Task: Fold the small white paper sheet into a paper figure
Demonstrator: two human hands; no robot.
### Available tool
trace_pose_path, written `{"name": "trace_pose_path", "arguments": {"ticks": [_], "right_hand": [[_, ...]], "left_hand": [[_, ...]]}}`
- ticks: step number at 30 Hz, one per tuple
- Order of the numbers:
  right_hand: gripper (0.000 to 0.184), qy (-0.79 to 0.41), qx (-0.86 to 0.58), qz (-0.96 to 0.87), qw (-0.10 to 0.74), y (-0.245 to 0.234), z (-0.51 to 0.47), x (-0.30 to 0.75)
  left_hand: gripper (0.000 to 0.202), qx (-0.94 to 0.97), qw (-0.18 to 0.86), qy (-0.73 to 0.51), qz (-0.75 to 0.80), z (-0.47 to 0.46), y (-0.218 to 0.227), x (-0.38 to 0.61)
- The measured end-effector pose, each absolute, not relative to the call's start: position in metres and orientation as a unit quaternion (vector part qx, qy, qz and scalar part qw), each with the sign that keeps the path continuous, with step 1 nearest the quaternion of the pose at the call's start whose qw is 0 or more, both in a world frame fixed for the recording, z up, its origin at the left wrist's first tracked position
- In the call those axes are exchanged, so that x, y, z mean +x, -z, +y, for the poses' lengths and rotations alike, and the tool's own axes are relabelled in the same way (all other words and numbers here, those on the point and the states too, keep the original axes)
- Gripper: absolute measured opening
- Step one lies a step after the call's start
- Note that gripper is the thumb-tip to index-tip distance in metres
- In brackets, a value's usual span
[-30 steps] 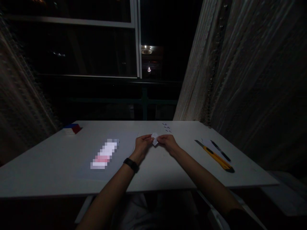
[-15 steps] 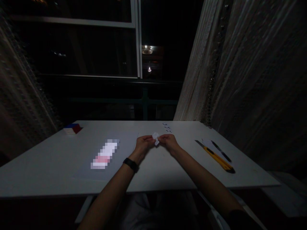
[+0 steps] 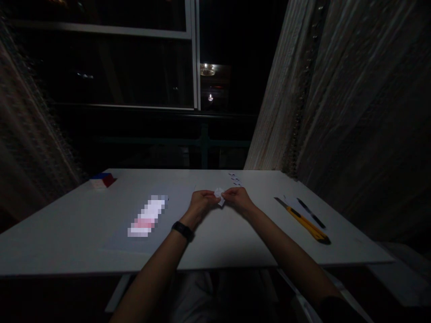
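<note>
A small folded piece of white paper (image 3: 220, 196) is pinched between both hands just above the middle of the white table (image 3: 235, 242). My left hand (image 3: 201, 203), with a dark band on its wrist, grips the paper's left side with fingers closed. My right hand (image 3: 238, 198) grips its right side, fingers closed too. Most of the paper is hidden by my fingertips.
A yellow utility knife (image 3: 305, 221) and a black pen (image 3: 310, 212) lie at the right of the table. A blurred-out flat object (image 3: 147, 216) lies at the left. A red and blue block (image 3: 102, 180) sits at the far left corner. Small paper scraps (image 3: 235, 179) lie beyond my hands. Curtains hang on both sides.
The hands have drawn closer together and the visible part of the paper has shrunk between the fingertips. Arms stay in nearly the same place.
</note>
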State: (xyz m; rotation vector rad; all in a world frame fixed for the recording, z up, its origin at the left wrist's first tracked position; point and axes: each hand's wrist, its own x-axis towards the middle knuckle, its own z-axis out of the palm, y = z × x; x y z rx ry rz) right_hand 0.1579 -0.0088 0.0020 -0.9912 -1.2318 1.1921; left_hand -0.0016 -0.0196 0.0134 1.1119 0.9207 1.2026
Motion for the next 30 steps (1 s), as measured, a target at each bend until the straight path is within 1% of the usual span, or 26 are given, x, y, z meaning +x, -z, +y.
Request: {"name": "trace_pose_path", "arguments": {"ticks": [3, 5, 10, 13, 15, 17, 21, 24, 27, 30], "right_hand": [[0.026, -0.475, -0.422, -0.530, 0.561, -0.001, -0.007, 0.158], [0.027, -0.465, -0.429, -0.538, 0.557, -0.002, -0.007, 0.157], [0.030, -0.473, -0.426, -0.563, 0.527, -0.006, -0.014, 0.154], [0.034, -0.496, -0.416, -0.573, 0.502, -0.004, -0.017, 0.154], [0.032, -0.496, -0.415, -0.592, 0.482, -0.001, -0.016, 0.154], [0.030, -0.481, -0.422, -0.611, 0.466, 0.003, -0.014, 0.156], [0.029, -0.446, -0.448, -0.627, 0.455, 0.008, -0.010, 0.158], [0.025, -0.434, -0.464, -0.623, 0.455, 0.009, -0.008, 0.159], [0.019, -0.420, -0.487, -0.623, 0.446, 0.010, -0.008, 0.158], [0.017, -0.415, -0.503, -0.621, 0.435, 0.010, -0.009, 0.156]], "left_hand": [[0.035, 0.508, 0.596, -0.496, 0.374, -0.021, -0.015, -0.002], [0.032, 0.523, 0.581, -0.499, 0.375, -0.020, -0.015, -0.002], [0.030, 0.538, 0.468, -0.540, 0.448, -0.012, -0.005, 0.001], [0.030, 0.558, 0.417, -0.527, 0.486, -0.008, 0.001, 0.002], [0.029, 0.574, 0.398, -0.511, 0.502, -0.007, 0.003, 0.002], [0.029, 0.587, 0.397, -0.494, 0.505, -0.008, 0.002, 0.002], [0.027, 0.608, 0.437, -0.466, 0.471, -0.011, 0.000, 0.001], [0.028, 0.613, 0.434, -0.473, 0.461, -0.012, -0.002, 0.002], [0.032, 0.607, 0.431, -0.485, 0.459, -0.013, -0.004, 0.004], [0.030, 0.597, 0.451, -0.493, 0.445, -0.015, -0.005, 0.007]]}}
